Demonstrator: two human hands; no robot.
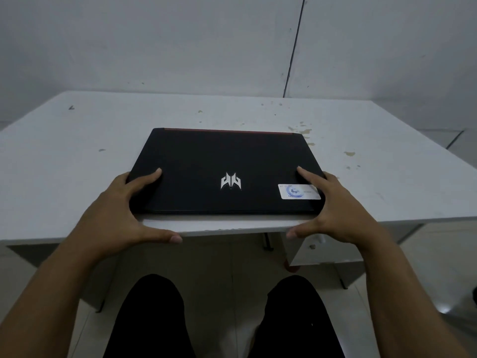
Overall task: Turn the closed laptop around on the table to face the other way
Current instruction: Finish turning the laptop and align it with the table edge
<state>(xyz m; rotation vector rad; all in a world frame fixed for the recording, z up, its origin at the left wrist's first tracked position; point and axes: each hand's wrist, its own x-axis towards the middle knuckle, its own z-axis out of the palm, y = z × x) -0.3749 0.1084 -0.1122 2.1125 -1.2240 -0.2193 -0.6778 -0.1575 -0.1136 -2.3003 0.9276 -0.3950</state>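
A closed black laptop lies flat near the front edge of the white table. Its lid bears a silver logo and a white sticker at the near right corner; a red strip runs along its far edge. My left hand clasps the laptop's left side, index finger on the lid, thumb stretched along the table's front edge. My right hand clasps the right side the same way, index finger on the lid beside the sticker, thumb at the table edge.
The table top is stained at the back right. A grey wall stands close behind it, with a dark cable running down it. Under the table are a white drawer unit at right and my dark-trousered legs.
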